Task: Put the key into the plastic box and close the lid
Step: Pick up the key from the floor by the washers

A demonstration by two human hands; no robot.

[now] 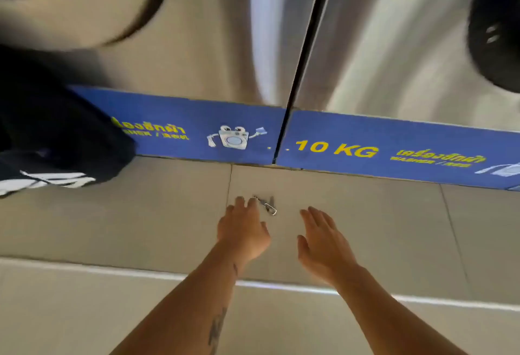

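Note:
A small metal key on a carabiner clip lies on the grey tiled floor, close to the base of the washing machines. My left hand reaches over the floor with fingers spread, its fingertips touching or just short of the key's left end. My right hand hovers flat and apart to the right of the key, holding nothing. No plastic box is in view.
Two steel washing machines with blue base strips marked "10 KG" stand right behind the key. A dark piece of clothing with white print hangs from the left machine's door. A low step edge crosses the floor beneath my forearms.

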